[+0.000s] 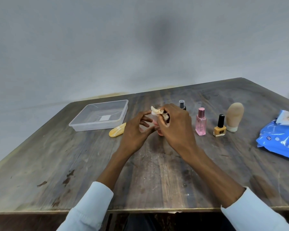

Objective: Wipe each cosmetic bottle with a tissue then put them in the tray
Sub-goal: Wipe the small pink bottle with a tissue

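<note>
Wiping step in hand: left hand (135, 130) fingers clamp a small pinkish bottle (159, 130) at table centre; right hand (175, 125) pinches tissue (157, 111) against it. Next, carry to empty tray (83, 126) at ten o'clock.

Pale blue long sleeves (90, 207), cuffs pushed up the forearms, leave both wrists and hands bare.

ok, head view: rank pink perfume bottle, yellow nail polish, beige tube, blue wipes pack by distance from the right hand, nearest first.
1. pink perfume bottle, just right of the right hand.
2. yellow nail polish, next along the row to the right.
3. beige tube, standing cap-down, further right.
4. blue wipes pack, at the table's right edge.
</note>
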